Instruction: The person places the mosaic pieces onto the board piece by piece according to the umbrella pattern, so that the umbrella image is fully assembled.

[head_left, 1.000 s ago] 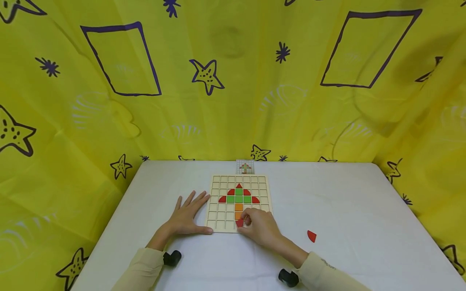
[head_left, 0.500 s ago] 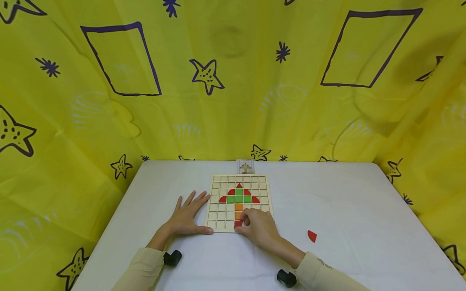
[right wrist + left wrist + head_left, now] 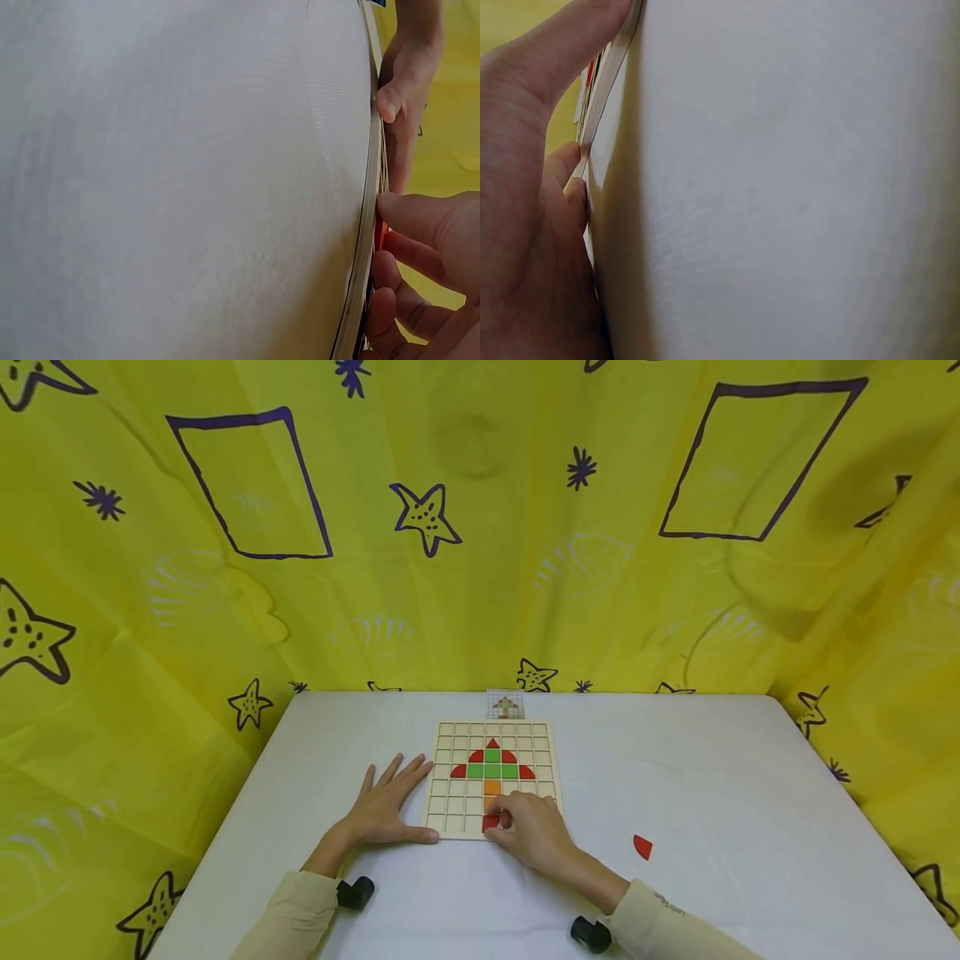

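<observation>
A wooden grid board (image 3: 447,806) lies on the table with green, orange and red pieces in its cells, forming a tree-like shape. My left hand (image 3: 384,810) has its fingers spread flat beside the board, fingertips at its left edge and thumb at the near left corner. With thumb and curled index finger, my right hand (image 3: 536,833) pinches a red piece (image 3: 491,823) at the bottom cell below the orange squares (image 3: 492,787). In the right wrist view a sliver of that red piece (image 3: 380,234) shows between thumb and finger; the rest is hidden.
One loose red quarter-circle piece (image 3: 642,847) lies on the white tabletop (image 3: 712,777) to the right of the board. Behind the board is a small pattern card (image 3: 506,703). A yellow curtain (image 3: 495,610) hangs along the back and sides.
The red piece has gone from tilted to sitting nearly square over the bottom cell. My right hand has shifted slightly left with it; the left hand has stayed put.
</observation>
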Demonstrator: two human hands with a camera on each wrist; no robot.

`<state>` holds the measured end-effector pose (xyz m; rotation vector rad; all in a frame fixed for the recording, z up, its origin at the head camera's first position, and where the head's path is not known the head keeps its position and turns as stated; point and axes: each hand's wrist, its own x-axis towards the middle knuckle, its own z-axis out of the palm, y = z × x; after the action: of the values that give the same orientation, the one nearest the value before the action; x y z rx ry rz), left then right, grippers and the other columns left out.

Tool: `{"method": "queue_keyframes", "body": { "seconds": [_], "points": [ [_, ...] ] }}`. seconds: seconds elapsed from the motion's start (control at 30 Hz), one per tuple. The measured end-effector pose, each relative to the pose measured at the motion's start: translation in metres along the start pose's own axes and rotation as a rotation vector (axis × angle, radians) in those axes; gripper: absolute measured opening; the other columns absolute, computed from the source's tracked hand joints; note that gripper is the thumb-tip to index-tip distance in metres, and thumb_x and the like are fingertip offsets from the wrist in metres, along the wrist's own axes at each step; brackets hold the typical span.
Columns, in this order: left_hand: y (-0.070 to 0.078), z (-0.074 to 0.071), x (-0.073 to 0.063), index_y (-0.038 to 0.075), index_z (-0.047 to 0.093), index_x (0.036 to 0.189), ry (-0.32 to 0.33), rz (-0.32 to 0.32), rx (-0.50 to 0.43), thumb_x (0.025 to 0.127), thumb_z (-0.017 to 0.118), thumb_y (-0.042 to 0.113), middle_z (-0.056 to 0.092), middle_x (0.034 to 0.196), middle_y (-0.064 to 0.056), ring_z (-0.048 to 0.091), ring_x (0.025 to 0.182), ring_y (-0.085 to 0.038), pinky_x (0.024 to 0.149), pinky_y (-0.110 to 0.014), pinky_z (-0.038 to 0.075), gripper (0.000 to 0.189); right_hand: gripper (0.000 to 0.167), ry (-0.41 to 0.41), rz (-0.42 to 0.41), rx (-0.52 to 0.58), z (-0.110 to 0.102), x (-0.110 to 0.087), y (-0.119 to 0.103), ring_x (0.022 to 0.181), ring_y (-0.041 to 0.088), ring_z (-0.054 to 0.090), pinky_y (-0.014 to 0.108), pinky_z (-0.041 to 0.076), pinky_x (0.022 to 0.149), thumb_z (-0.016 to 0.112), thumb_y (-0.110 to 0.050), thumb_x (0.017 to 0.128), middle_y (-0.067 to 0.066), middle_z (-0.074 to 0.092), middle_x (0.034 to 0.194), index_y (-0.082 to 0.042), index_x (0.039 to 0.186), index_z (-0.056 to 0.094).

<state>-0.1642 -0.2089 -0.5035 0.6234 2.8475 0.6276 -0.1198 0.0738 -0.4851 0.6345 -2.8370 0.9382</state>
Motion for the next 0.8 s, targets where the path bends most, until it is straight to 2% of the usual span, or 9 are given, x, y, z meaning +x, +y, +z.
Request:
{"method": "queue_keyframes", "body": {
  "seconds": [0.5, 0.63, 0.8],
  "points": [
    [0.0009, 0.0007, 0.0006, 0.019, 0.032, 0.163, -0.007, -0.017, 0.003, 0.070, 0.080, 0.073, 0.024, 0.170, -0.005, 0.005, 0.158, -0.039, 0.118, -0.072, -0.005, 0.117, 0.013, -0.004, -0.009, -0.023, -0.0019, -0.0002, 0.0025, 0.065, 0.002, 0.046, 0.031, 0.035, 0.066, 0.085, -0.013, 0.080, -0.014, 0.052, 0.067, -0.019, 0.089, 0.077],
    [0.0006, 0.0019, -0.0001, 0.018, 0.033, 0.162, 0.007, -0.006, -0.003, 0.070, 0.080, 0.072, 0.025, 0.170, -0.006, 0.006, 0.157, -0.039, 0.117, -0.072, -0.005, 0.117, 0.013, -0.016, -0.014, -0.030, -0.0018, 0.0003, 0.0037, 0.065, 0.002, 0.046, 0.032, 0.034, 0.066, 0.085, -0.013, 0.081, -0.015, 0.052, 0.067, -0.019, 0.090, 0.077],
    [-0.0071, 0.0084, 0.0011, 0.022, 0.032, 0.163, 0.042, 0.010, -0.004, 0.067, 0.077, 0.078, 0.024, 0.170, -0.002, 0.006, 0.158, -0.036, 0.118, -0.071, -0.005, 0.120, 0.013, -0.030, -0.021, -0.030, -0.0023, 0.0005, 0.0035, 0.065, 0.003, 0.046, 0.032, 0.034, 0.066, 0.084, -0.013, 0.082, -0.015, 0.050, 0.066, -0.020, 0.091, 0.076]
  ]
}}
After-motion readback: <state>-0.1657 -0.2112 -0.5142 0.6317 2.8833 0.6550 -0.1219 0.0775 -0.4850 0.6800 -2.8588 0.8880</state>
